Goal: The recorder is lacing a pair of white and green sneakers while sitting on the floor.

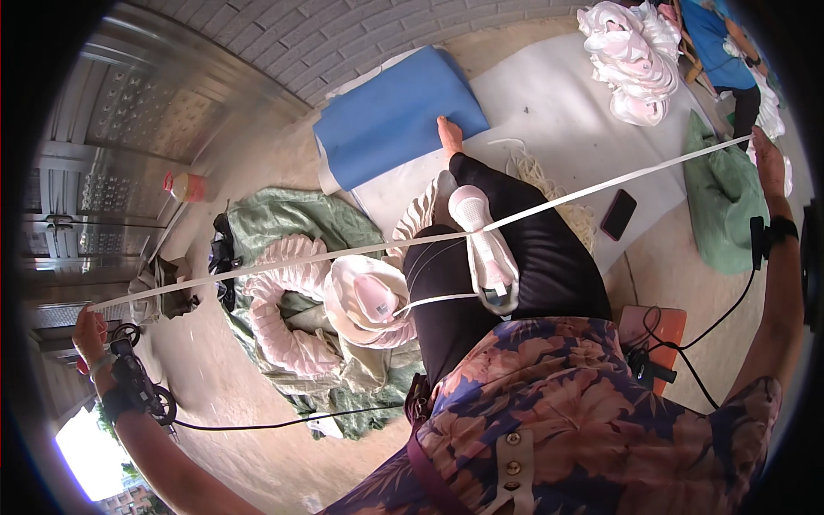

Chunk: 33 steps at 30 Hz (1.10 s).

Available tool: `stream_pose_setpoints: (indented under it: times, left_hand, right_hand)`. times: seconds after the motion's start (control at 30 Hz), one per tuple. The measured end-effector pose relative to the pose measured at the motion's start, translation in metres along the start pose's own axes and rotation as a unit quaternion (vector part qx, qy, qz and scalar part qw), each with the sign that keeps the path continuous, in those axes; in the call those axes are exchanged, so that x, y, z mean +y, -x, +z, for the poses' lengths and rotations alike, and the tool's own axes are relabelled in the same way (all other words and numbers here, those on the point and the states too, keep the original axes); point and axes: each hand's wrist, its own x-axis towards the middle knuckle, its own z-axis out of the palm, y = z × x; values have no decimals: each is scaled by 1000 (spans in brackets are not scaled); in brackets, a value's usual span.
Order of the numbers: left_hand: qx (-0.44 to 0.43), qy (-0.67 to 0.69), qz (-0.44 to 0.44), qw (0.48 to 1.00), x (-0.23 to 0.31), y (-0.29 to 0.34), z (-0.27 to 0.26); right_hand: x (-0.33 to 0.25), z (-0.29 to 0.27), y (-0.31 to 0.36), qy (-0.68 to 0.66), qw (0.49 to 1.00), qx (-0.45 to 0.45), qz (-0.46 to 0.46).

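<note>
A pale pink and white shoe upper lies across my lap, its toe end pointing away from me. A long white shoelace runs taut through its upper part to both sides. At the far left my left hand is closed on one end of the lace, arm stretched out. My right hand grips the other end at the far right, set farther away and out to the side. Another white strand crosses from the upper toward a nested stack of shoe uppers beside my left thigh.
Stacked uppers curl over a green woven sack on the left. A blue sheet lies ahead, near my bare foot. Loose white laces and a dark phone are at right. Another person sits at far right beside piled uppers.
</note>
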Motion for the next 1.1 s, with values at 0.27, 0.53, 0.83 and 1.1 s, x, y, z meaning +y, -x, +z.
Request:
stream_pose_setpoints:
  times: [0.27, 0.53, 0.83, 1.1]
  left_hand:
    - [-119, -39, -110, 986, 5, 42, 85]
    - [-674, 103, -120, 721, 101, 352, 343]
    - [-380, 181, 445, 790, 227, 456, 416]
    - [-333, 78, 531, 775, 223, 461, 431]
  right_hand:
    - [-107, 75, 40, -212, 963, -166, 35]
    - [-396, 76, 125, -628, 529, -521, 235]
    - [-484, 97, 137, -604, 563, -519, 222]
    - [-495, 111, 143, -624, 594, -452, 231]
